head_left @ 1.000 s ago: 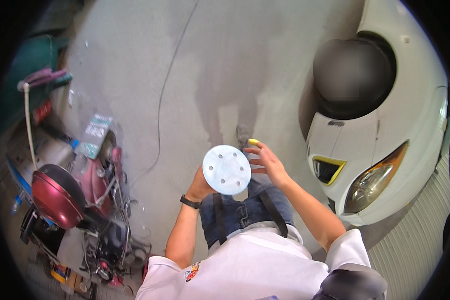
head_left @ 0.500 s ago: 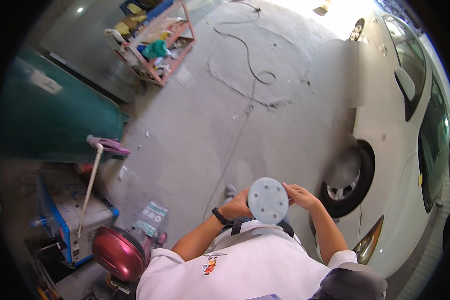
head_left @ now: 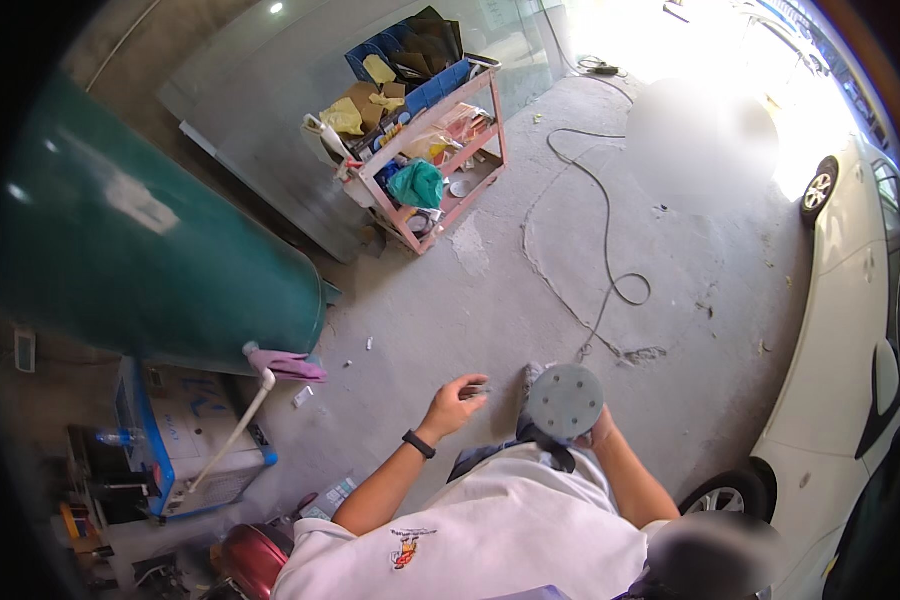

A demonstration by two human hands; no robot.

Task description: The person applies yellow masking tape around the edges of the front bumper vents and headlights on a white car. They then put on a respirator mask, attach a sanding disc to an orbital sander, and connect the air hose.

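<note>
A round grey sanding disc [head_left: 566, 401] with several holes faces up in front of my waist. My right hand [head_left: 602, 428] grips it at its lower right edge; most of those fingers are hidden behind the disc, as is anything attached beneath it. Off to the left, apart from the disc, is my left hand [head_left: 455, 408], with a dark band on the wrist. Its fingers are curled in around a small greyish thing, too blurred to name.
A pink-framed cart [head_left: 417, 243] loaded with supplies stands ahead. A long hose [head_left: 610, 215] loops over the floor. At left are a green tank [head_left: 200, 270], a blue-edged machine [head_left: 195, 440] and a purple glove [head_left: 288, 364] on a pipe. A white car [head_left: 830, 370] lines the right.
My left hand has come away from the disc and moved left, while my right hand stays at it. The view has turned left, so the cart and tank appear farther right. The disc looks darker.
</note>
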